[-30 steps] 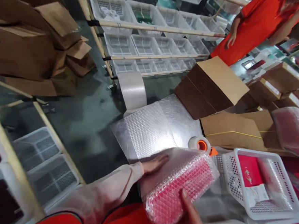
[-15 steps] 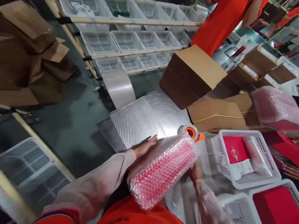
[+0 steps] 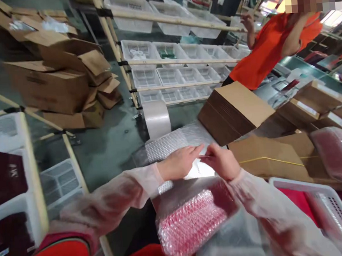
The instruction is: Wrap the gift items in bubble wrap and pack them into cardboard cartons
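A red box wrapped in bubble wrap (image 3: 192, 224) lies tilted just in front of my body, below both hands. Above its far edge, my left hand (image 3: 177, 162) is stretched out, its fingertips close to the other hand's. My right hand (image 3: 224, 163) is closed in a pinch; whatever it holds, if anything, is too small to make out. Beyond my hands, a sheet of bubble wrap (image 3: 163, 145) lies on the shiny work surface, near a large bubble wrap roll (image 3: 157, 119). The tape dispenser is hidden from view.
A large cardboard box (image 3: 236, 107) stands behind the work surface, with flat cardboard (image 3: 263, 158) on the right. A white basket (image 3: 334, 202) sits lower right. Racked bins (image 3: 170, 75) stand behind; a person in orange (image 3: 259, 55) is beyond. Opened cartons (image 3: 57, 89) lie left.
Both hands have left the sides of the wrapped box and come together above it. The right hand has closed. The view has shifted, so the surroundings sit lower and further right.
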Demonstrator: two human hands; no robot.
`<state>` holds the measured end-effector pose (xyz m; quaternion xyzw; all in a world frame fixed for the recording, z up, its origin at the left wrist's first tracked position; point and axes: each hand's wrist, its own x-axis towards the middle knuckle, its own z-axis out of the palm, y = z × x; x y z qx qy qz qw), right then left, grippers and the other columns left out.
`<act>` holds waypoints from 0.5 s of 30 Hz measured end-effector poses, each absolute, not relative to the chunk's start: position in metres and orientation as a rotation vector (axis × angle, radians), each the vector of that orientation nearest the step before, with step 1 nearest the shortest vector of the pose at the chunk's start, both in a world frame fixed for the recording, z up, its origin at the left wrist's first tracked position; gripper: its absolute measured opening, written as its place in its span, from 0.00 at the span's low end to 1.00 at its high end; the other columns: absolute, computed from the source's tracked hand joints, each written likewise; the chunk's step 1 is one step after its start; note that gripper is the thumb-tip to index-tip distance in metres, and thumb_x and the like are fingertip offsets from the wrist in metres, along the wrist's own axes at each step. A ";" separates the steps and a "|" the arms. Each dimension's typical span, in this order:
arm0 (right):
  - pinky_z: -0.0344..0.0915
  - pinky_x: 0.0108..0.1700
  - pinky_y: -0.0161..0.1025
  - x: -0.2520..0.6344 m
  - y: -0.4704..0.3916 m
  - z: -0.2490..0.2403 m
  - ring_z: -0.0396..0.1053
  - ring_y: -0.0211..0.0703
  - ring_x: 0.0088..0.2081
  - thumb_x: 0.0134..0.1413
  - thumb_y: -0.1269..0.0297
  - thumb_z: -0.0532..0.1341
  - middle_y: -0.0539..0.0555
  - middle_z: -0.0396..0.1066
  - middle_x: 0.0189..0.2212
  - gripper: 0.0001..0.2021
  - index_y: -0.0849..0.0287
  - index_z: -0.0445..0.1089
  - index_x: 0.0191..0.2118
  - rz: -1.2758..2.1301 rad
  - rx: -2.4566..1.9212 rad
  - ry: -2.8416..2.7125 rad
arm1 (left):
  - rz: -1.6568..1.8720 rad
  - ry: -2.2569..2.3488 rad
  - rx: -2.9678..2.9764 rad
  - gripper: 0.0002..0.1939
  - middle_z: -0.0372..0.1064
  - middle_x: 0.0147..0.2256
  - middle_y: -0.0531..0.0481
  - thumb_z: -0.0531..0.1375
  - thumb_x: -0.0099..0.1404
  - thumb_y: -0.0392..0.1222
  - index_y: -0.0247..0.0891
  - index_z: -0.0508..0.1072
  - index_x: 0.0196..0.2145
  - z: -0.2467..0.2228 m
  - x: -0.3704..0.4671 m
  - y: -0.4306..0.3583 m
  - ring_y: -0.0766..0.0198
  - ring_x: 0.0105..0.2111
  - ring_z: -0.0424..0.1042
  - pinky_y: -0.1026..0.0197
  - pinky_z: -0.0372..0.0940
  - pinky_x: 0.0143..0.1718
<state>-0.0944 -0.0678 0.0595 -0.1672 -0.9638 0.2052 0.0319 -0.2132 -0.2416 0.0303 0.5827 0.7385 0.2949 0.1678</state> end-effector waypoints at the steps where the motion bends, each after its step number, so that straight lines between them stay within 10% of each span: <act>1: 0.58 0.35 0.33 -0.125 -0.081 0.057 0.69 0.39 0.30 0.49 0.65 0.71 0.48 0.73 0.27 0.08 0.57 0.74 0.35 0.667 -0.419 -3.062 | 0.768 2.098 1.559 0.26 0.69 0.55 0.38 0.48 0.68 0.34 0.35 0.60 0.63 0.024 -0.220 -0.244 0.49 0.55 0.69 0.48 0.62 0.59; 7: 0.62 0.45 0.34 -0.220 -0.070 0.001 0.71 0.42 0.41 0.35 0.68 0.78 0.52 0.77 0.39 0.18 0.58 0.77 0.37 0.843 -0.246 -3.165 | 0.947 2.081 0.978 0.14 0.75 0.39 0.45 0.48 0.71 0.44 0.40 0.72 0.41 -0.069 -0.279 -0.279 0.58 0.40 0.73 0.59 0.68 0.44; 10: 0.60 0.41 0.35 -0.240 -0.030 -0.029 0.71 0.40 0.36 0.49 0.68 0.70 0.53 0.75 0.32 0.04 0.62 0.77 0.31 0.736 -0.676 -3.114 | 0.979 2.101 0.579 0.16 0.74 0.32 0.48 0.46 0.72 0.44 0.38 0.70 0.36 -0.110 -0.304 -0.287 0.63 0.30 0.72 0.63 0.66 0.30; 15: 0.63 0.38 0.36 -0.256 -0.011 -0.091 0.68 0.35 0.28 0.59 0.61 0.65 0.46 0.67 0.21 0.17 0.63 0.69 0.22 0.732 -1.024 -3.130 | 0.919 2.183 0.514 0.18 0.73 0.28 0.48 0.46 0.72 0.42 0.35 0.71 0.31 -0.140 -0.329 -0.262 0.63 0.26 0.72 0.63 0.63 0.27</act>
